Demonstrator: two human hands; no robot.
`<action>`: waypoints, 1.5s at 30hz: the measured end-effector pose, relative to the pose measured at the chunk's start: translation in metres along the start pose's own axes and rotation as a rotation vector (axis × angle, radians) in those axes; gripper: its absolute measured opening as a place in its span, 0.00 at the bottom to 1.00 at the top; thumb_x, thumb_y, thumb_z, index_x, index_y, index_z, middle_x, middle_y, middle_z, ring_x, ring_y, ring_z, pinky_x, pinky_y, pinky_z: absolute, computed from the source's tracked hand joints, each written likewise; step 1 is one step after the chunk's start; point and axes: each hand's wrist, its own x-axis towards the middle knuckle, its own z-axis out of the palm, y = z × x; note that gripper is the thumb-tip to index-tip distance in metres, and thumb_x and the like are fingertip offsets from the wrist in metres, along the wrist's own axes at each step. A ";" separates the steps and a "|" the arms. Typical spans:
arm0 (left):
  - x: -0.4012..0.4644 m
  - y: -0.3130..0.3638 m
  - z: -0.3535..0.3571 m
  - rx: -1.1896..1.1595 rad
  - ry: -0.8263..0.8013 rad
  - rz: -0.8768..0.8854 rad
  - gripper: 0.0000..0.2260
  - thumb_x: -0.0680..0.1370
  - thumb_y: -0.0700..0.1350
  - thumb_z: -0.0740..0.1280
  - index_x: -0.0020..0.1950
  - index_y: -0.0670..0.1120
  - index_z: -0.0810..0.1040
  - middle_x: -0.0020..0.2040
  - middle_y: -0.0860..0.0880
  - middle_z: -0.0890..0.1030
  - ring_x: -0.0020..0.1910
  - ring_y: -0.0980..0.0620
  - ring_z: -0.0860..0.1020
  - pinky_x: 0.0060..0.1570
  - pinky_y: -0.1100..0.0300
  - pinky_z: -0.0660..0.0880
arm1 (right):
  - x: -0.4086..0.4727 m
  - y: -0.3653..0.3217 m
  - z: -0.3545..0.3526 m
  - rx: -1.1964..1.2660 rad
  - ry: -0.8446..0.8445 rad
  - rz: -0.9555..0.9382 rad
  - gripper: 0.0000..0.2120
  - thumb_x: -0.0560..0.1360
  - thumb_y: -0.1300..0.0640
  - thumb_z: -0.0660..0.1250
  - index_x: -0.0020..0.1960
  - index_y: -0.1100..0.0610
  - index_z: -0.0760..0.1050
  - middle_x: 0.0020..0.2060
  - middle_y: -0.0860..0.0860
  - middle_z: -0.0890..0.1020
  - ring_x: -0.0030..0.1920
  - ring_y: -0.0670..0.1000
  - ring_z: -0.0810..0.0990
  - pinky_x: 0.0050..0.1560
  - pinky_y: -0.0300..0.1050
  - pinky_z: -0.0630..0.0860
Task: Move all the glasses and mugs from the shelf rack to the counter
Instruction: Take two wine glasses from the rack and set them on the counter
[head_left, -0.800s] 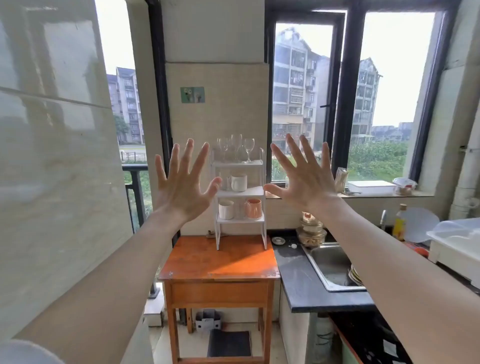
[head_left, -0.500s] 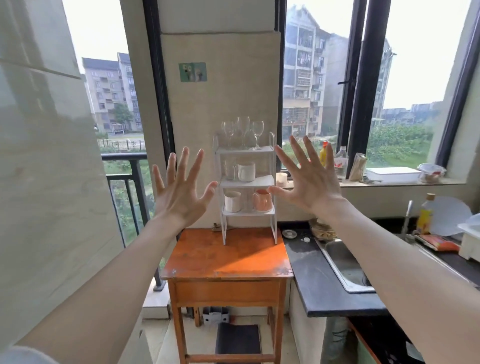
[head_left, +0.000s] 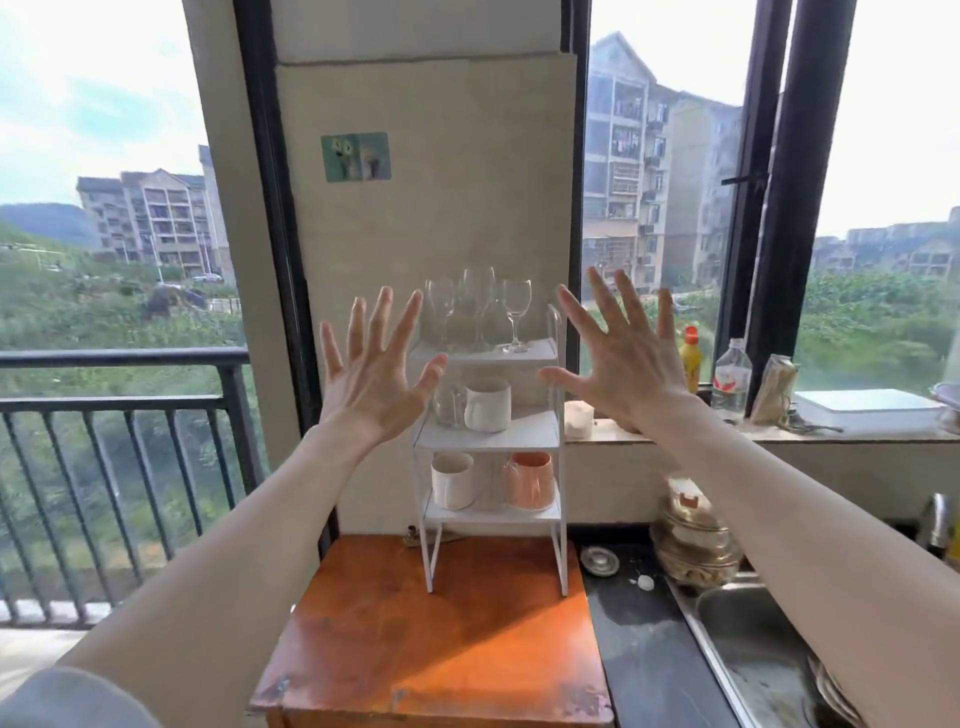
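Both hands are raised, palms forward, in front of a white three-tier shelf rack (head_left: 557, 447) that stands on an orange wooden table (head_left: 441, 639). The left hand (head_left: 371, 376) has all five fingers spread wide and holds nothing; its thumb tip lies in front of the rack's left edge, level with the top tier. The right hand (head_left: 621, 364) is likewise splayed and empty, its thumb tip overlapping the rack's right post. Between the two sets of fingertips, on the top tier, stand several clear stemmed wine glasses (head_left: 514, 312). Below the thumbs, the middle tier carries a clear glass mug (head_left: 449, 408) just beside a white mug (head_left: 488, 405). Lower still, on the bottom tier, a second white mug (head_left: 452, 480) stands to the left and a pink mug (head_left: 531, 480) to the right. The dark counter (head_left: 644, 654) with its steel sink (head_left: 753, 644) lies below the right forearm, to the right of the table.
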 end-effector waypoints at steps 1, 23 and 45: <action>0.011 0.000 0.009 -0.009 0.006 0.001 0.31 0.76 0.64 0.50 0.72 0.62 0.34 0.77 0.51 0.39 0.74 0.48 0.36 0.68 0.42 0.31 | 0.010 0.003 0.010 -0.002 -0.002 0.000 0.41 0.69 0.27 0.47 0.73 0.42 0.33 0.76 0.51 0.38 0.76 0.55 0.37 0.72 0.65 0.36; 0.266 -0.040 0.200 -0.463 0.060 -0.027 0.33 0.75 0.56 0.63 0.75 0.46 0.52 0.71 0.43 0.64 0.70 0.45 0.59 0.67 0.50 0.56 | 0.249 -0.003 0.190 0.703 -0.001 0.356 0.47 0.70 0.44 0.68 0.75 0.59 0.42 0.71 0.60 0.63 0.69 0.59 0.66 0.63 0.51 0.67; 0.288 -0.014 0.199 -0.428 0.214 -0.033 0.28 0.72 0.61 0.64 0.64 0.43 0.70 0.62 0.44 0.74 0.63 0.45 0.65 0.60 0.55 0.56 | 0.256 -0.001 0.194 1.068 0.086 0.504 0.28 0.68 0.42 0.71 0.56 0.63 0.71 0.45 0.54 0.77 0.40 0.49 0.75 0.35 0.38 0.67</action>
